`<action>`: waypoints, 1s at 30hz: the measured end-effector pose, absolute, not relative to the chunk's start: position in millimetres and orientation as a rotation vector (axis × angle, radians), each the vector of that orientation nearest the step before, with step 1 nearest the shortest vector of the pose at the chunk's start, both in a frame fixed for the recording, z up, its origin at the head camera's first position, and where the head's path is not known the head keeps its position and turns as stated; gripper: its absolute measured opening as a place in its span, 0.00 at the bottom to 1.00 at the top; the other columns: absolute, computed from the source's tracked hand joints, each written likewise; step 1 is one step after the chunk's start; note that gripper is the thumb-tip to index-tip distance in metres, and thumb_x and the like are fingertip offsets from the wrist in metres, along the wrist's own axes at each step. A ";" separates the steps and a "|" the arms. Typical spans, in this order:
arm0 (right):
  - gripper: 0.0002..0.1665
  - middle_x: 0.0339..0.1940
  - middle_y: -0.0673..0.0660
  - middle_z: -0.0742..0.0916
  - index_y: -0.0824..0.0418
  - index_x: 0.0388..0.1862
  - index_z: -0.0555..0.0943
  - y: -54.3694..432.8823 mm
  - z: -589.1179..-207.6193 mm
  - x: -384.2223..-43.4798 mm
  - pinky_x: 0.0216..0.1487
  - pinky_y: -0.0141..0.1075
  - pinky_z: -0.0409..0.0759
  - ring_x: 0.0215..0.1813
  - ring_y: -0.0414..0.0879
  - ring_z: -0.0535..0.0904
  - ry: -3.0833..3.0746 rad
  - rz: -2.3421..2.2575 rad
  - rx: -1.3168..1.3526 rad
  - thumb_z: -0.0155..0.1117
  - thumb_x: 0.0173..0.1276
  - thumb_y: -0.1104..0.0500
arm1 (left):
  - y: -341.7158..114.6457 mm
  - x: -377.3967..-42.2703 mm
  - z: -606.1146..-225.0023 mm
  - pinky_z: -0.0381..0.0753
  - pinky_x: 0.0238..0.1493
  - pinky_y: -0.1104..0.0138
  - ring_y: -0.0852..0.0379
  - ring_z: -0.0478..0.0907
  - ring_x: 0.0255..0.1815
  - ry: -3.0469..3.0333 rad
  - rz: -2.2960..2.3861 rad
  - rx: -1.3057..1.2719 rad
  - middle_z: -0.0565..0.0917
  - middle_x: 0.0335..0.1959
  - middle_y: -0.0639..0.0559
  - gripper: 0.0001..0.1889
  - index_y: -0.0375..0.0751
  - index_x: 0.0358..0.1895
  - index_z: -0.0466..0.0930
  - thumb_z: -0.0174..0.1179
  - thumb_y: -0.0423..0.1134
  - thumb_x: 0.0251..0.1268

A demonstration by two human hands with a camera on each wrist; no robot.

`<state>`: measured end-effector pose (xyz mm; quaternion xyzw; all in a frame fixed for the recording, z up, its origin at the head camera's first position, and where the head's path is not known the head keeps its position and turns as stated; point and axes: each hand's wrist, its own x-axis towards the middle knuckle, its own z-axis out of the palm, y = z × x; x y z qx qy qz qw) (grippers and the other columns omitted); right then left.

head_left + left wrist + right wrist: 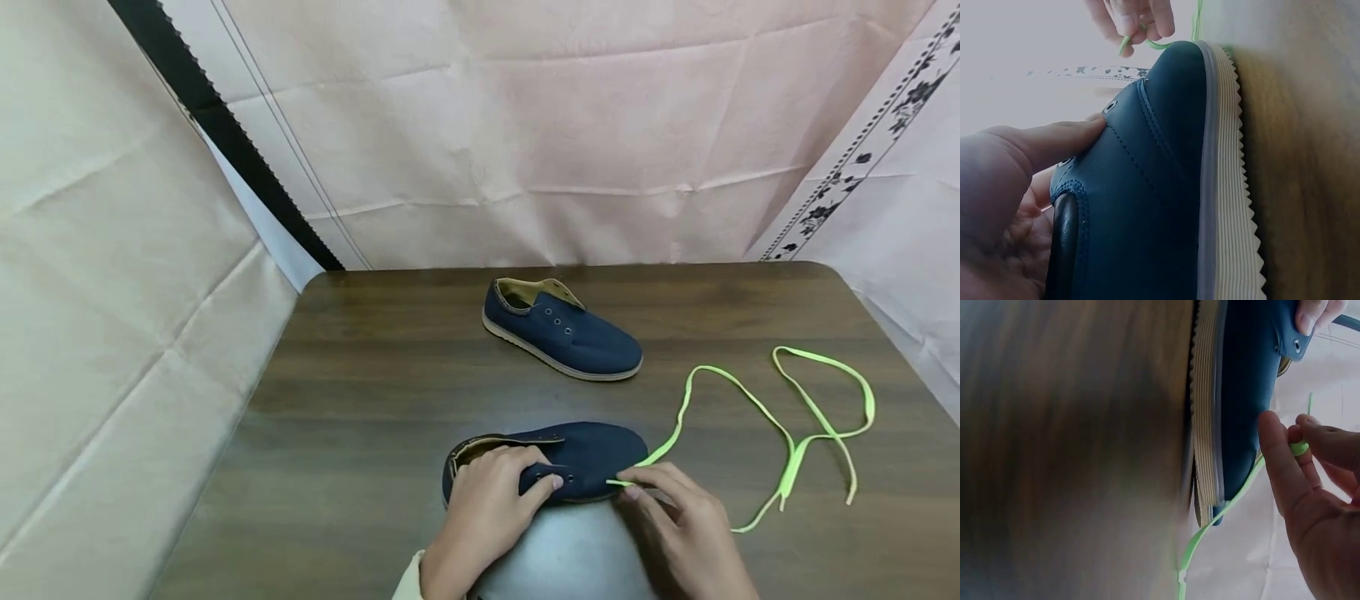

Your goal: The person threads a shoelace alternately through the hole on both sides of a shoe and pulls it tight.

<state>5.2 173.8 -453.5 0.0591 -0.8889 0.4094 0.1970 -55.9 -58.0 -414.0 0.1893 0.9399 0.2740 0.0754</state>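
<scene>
1. The left hand (491,500) grips the near shoe (603,446), a dark-blue one, at its opening: the thumb presses on the eyelet flap (1094,150) and the fingers reach over into the mouth of the shoe.
2. The near shoe sits upright on the tabletop (360,417), its heel under the left hand and its toe pointing toward the right hand (686,521).
3. The right hand pinches the green lace (789,479) between thumb and fingers, just beside the toe; a short free end sticks out past the fingertips toward the left hand.
4. From that pinch the lace runs past the toe and lies in loose loops on the tabletop, to the right of the right hand and farther out.
5. The far shoe (600,350), dark blue as well with a tan lining (519,292) and a pale sole, stands upright beyond both hands, its toe angled to the right.
6. A light sleeve (408,581) shows at the left wrist.
7. Beyond the tabletop, past both hands, hangs creased pale cloth (600,125); a black strip (232,133) crosses it on the left hand's side, a floral border (840,179) on the right's.
</scene>
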 end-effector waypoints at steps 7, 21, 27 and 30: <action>0.15 0.34 0.42 0.84 0.50 0.38 0.82 159.4 -445.8 -8.6 0.35 0.29 0.82 0.34 0.33 0.81 -2.498 1.220 0.155 0.72 0.68 0.71 | -60.2 -71.3 -406.9 0.84 0.40 0.60 0.58 0.86 0.45 2.847 0.857 0.594 0.90 0.49 0.64 0.07 0.61 0.45 0.90 0.69 0.54 0.71; 0.13 0.29 0.34 0.80 0.49 0.38 0.82 133.3 -443.0 -2.4 0.36 0.35 0.73 0.33 0.34 0.77 -2.545 1.109 0.229 0.71 0.71 0.68 | -68.1 -66.4 -406.1 0.75 0.29 0.65 0.59 0.85 0.41 2.752 0.891 0.557 0.90 0.45 0.63 0.05 0.64 0.42 0.89 0.70 0.54 0.70; 0.04 0.19 0.42 0.81 0.59 0.40 0.80 128.5 -442.3 13.0 0.24 0.32 0.78 0.19 0.37 0.76 -2.561 1.644 -0.083 0.62 0.80 0.64 | -62.3 -57.0 -410.4 0.78 0.34 0.60 0.60 0.84 0.42 2.669 0.927 0.537 0.88 0.44 0.64 0.04 0.67 0.40 0.88 0.70 0.56 0.69; 0.07 0.18 0.46 0.82 0.63 0.39 0.80 123.4 -445.8 12.7 0.23 0.34 0.79 0.18 0.37 0.75 -2.537 1.727 -0.188 0.61 0.81 0.62 | -63.1 -58.4 -413.4 0.78 0.35 0.59 0.61 0.83 0.40 2.649 0.941 0.546 0.88 0.41 0.66 0.04 0.66 0.38 0.88 0.70 0.56 0.69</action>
